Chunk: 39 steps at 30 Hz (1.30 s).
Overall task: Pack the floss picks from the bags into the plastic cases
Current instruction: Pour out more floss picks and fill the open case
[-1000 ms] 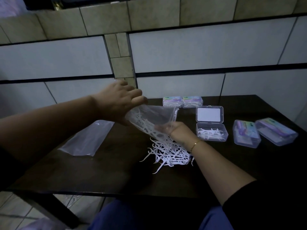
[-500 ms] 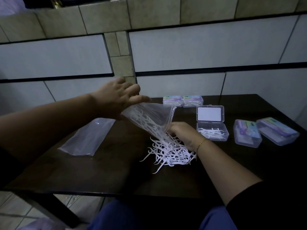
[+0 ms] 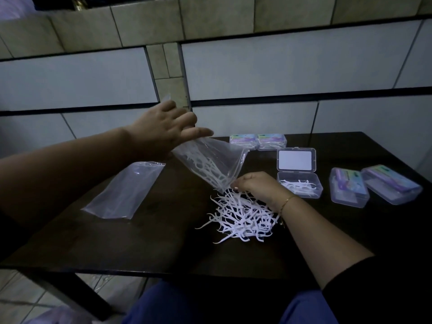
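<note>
Thin white floss picks (image 3: 243, 216) lie in a tangled heap on the dark table (image 3: 145, 242), right beneath the right hand (image 3: 254, 185), whose curled fingers pinch the mouth of a clear, crinkled bag (image 3: 210, 164). The left hand (image 3: 163, 129) grips the bag's raised end, fingers spread. Just beyond the right hand sits an open transparent case (image 3: 300, 183) holding a few picks.

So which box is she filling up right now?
Look at the dark table, on its right side, past the pile of picks. The open case sits just beyond it. It alone has its lid up and loose white picks inside; the other cases are closed with coloured labels.
</note>
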Motion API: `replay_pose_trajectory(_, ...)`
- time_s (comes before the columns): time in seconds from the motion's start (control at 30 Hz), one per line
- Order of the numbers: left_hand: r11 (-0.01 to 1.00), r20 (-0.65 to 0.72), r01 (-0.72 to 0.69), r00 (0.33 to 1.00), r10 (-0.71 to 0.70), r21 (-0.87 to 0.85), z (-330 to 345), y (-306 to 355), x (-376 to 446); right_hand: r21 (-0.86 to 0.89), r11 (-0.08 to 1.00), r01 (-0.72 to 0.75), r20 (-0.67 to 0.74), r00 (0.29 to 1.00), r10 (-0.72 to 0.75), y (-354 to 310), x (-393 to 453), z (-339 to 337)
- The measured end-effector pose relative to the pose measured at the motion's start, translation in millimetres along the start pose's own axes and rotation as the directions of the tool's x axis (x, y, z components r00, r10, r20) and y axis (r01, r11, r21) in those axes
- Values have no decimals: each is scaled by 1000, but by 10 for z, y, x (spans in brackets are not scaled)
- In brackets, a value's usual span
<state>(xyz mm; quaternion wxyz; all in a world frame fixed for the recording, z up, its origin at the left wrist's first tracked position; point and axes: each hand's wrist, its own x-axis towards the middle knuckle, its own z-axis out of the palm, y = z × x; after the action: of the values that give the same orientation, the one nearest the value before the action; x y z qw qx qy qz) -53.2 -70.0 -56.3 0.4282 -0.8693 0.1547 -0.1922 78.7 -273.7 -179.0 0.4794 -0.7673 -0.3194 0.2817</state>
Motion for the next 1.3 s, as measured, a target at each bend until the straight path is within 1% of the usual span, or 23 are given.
replay_pose_trajectory(0.13, 1000, -24, -16, 1000, 16, -21, 6, 6, 37, 42, 999, 30, 47, 998, -32, -88, -32, 31)
replay_pose_trajectory(0.23, 998, -66, -48, 997, 47, -27, -2, 35, 68, 4, 1000, 11, 23, 1000, -12, -139, -42, 92)
replay_pose_trajectory(0.33, 997, -85, -73, 994, 71, -25, -28, 15, 72, 46, 999, 24, 25, 999, -25, -123, -49, 72)
replay_pose_trajectory(0.4, 997, -81, -75, 994, 72, -37, -36, 1, 65, 72, 997, 18, 52, 998, -21, -78, -33, 52)
replay_pose_trajectory(0.5, 998, -58, -51, 997, 49, -37, -1, 7, 49, 74, 997, 3, 50, 999, -7, -48, -9, 48)
replay_pose_trajectory(0.63, 999, -29, -21, 999, 21, -32, 43, 55, 56, 123, 992, -14, 76, 997, 5, -118, -53, 59)
replay_pose_trajectory(0.73, 999, -42, -25, 999, 24, -39, 28, 56, 63, 79, 997, 2, 77, 997, -9, -122, -50, 78)
replay_pose_trajectory(0.87, 999, -59, -24, 998, 22, -44, -9, 20, 63, 69, 998, -1, 64, 998, -3, -82, -35, 55)
replay_pose_trajectory(0.97, 1000, -53, 1, 999, -2, -19, -15, -17, 56, -55, 998, -11, 44, 999, 14, -47, -43, -11)
replay_pose_trajectory(1.03, 1000, -46, 22, 999, -22, -8, -20, -53, 51, -91, 996, -15, 46, 999, 19, -28, -38, -34)
replay_pose_trajectory(1.1, 1000, -44, 31, 999, -31, -2, -21, -68, 55, -50, 999, -8, 61, 998, 11, -41, -40, -33)
replay_pose_trajectory(1.2, 1000, -49, 22, 999, -22, -1, -13, -38, 73, 58, 998, 16, 88, 996, -22, -109, -63, 13)
replay_pose_trajectory(1.23, 1000, -51, 21, 998, -21, -2, -10, -23, 75, 69, 997, 28, 96, 995, -34, -127, -66, 36)
replay_pose_trajectory(1.3, 1000, -57, 23, 998, -23, 0, -13, -10, 71, 23, 999, 50, 90, 995, -52, -143, -70, 73)
